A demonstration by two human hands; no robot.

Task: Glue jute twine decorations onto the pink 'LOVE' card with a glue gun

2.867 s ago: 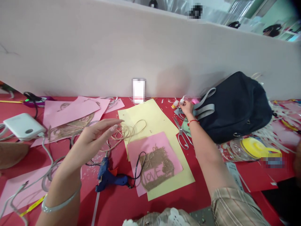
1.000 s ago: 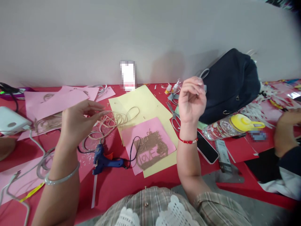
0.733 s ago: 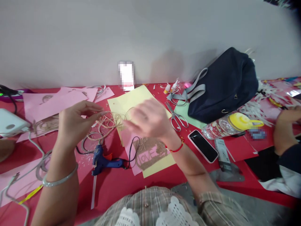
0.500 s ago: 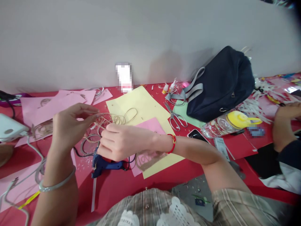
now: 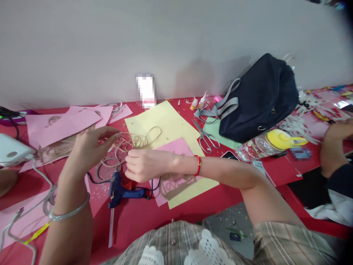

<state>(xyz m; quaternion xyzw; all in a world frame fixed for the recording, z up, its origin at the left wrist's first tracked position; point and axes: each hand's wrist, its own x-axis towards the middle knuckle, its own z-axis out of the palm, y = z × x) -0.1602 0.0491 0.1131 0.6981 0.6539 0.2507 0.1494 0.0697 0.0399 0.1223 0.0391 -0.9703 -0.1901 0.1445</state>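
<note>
My left hand (image 5: 92, 147) pinches a strand of the tangled tan twine (image 5: 138, 140) that lies across the yellow paper (image 5: 165, 123). My right hand (image 5: 145, 165), fingers curled closed, hovers over the twine just above the blue glue gun (image 5: 122, 189) on the red table (image 5: 143, 224). What the right fingers hold, if anything, is hidden. Beneath the right forearm lies a pink sheet (image 5: 178, 147) with a brown twine picture (image 5: 176, 184).
Scissors (image 5: 205, 138), small glue bottles (image 5: 198, 102), a dark backpack (image 5: 261, 97), a water bottle with a yellow cap (image 5: 271, 143) and a phone (image 5: 230, 154) lie right. Another person's hand (image 5: 332, 151) is far right. Pink sheets (image 5: 66, 123), cables and a white box (image 5: 12, 149) lie left.
My right hand came back from the backpack's side, swept leftward across the yellow paper and closed beside my left hand at the twine. The left hand kept its pinch.
</note>
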